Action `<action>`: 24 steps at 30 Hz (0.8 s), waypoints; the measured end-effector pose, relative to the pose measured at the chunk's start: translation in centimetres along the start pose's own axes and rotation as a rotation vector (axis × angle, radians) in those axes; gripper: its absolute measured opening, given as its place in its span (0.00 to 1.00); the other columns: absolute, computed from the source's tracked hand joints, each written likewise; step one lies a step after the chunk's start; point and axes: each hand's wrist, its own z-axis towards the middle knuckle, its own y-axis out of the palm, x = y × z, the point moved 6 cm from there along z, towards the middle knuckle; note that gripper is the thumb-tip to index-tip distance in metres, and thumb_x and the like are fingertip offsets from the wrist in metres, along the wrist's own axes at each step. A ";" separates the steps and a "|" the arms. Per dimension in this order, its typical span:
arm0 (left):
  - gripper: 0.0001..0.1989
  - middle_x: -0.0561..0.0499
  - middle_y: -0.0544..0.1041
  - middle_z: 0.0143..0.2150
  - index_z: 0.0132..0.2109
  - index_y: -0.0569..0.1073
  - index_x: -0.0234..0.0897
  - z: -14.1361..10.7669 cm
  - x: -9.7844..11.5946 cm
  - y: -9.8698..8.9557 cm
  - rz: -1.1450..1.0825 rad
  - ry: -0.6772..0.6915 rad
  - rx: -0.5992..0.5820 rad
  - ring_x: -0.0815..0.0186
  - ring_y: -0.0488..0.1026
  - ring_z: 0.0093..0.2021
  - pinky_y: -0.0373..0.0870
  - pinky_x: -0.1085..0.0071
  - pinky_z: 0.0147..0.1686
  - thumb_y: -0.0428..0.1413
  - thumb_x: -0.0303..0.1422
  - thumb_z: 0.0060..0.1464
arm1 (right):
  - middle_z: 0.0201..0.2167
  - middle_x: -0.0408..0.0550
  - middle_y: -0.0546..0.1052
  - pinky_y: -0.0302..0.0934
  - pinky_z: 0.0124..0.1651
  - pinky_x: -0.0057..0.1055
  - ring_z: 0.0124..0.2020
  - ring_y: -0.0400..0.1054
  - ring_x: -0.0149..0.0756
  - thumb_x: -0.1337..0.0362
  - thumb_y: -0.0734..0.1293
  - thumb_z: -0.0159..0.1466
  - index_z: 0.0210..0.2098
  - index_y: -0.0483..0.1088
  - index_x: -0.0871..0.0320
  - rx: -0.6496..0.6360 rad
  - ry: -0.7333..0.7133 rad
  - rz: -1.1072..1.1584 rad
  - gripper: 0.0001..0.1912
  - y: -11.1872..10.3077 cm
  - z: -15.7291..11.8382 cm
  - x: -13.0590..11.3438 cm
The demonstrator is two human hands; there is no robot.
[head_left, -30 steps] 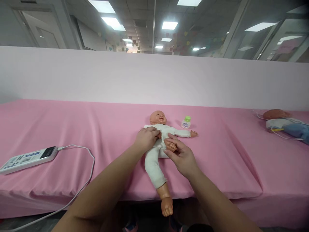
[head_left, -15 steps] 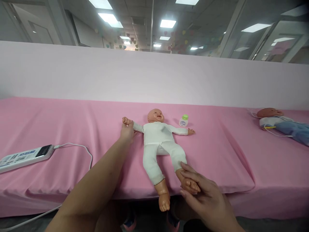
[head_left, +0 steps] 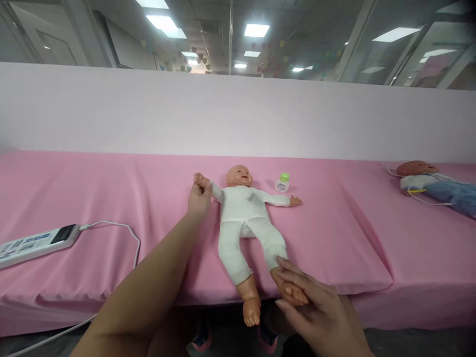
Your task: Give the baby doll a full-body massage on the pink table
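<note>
A baby doll point(head_left: 241, 206) in a white cloth suit lies on its back on the pink sheet, head toward the wall and bare feet over the front edge. My left hand point(head_left: 200, 198) is closed around the doll's wrist on the left side of the picture, raising its small fist slightly. At the doll's lower leg on the right, my right hand point(head_left: 316, 300) curls about the ankle and foot, thumb below and fingers above. The doll's other arm stretches out flat. Beside its head stands a small clear bottle with a green cap point(head_left: 282, 182).
A white power strip point(head_left: 40, 244) with a cable lies at the left. Far right is a second doll point(head_left: 442, 191) in blue clothing with thin tubing. The pink-sheeted bed point(head_left: 92, 188) meets a low white wall point(head_left: 238, 116) topped by glass.
My left hand has lifted the doll's wrist a little and moved it right, toward the head, so that arm bends more. My right hand stays at the foot.
</note>
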 end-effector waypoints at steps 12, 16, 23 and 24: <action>0.20 0.44 0.75 0.65 0.62 0.75 0.41 -5.2 3.3 6.3 0.832 0.633 -0.437 0.53 0.69 0.67 0.61 0.54 0.70 0.58 0.37 0.64 | 0.65 0.50 0.74 0.72 0.61 0.45 0.66 0.69 0.50 0.65 0.73 0.62 0.55 0.78 0.48 0.068 0.173 0.180 0.21 2.8 9.5 3.2; 0.19 0.44 0.76 0.63 0.58 0.78 0.45 -4.9 2.9 6.0 0.670 0.517 -0.448 0.50 0.69 0.67 0.60 0.53 0.71 0.62 0.33 0.59 | 0.67 0.50 0.72 0.73 0.60 0.45 0.67 0.67 0.51 0.65 0.72 0.61 0.54 0.78 0.48 0.056 0.183 0.223 0.21 4.5 11.1 4.6; 0.14 0.44 0.81 0.54 0.52 0.79 0.44 -4.0 2.7 4.5 0.414 0.306 -0.362 0.50 0.76 0.56 0.68 0.56 0.62 0.62 0.38 0.60 | 0.66 0.54 0.72 0.70 0.63 0.49 0.66 0.68 0.52 0.65 0.73 0.62 0.55 0.77 0.50 0.094 0.141 0.225 0.21 3.7 9.6 4.0; 0.13 0.44 0.82 0.50 0.51 0.79 0.44 -3.5 2.4 3.9 0.395 0.268 -0.322 0.51 0.77 0.53 0.70 0.56 0.60 0.61 0.40 0.62 | 0.66 0.54 0.72 0.70 0.63 0.49 0.66 0.68 0.52 0.64 0.73 0.62 0.56 0.77 0.50 0.095 0.136 0.223 0.21 3.2 9.0 3.7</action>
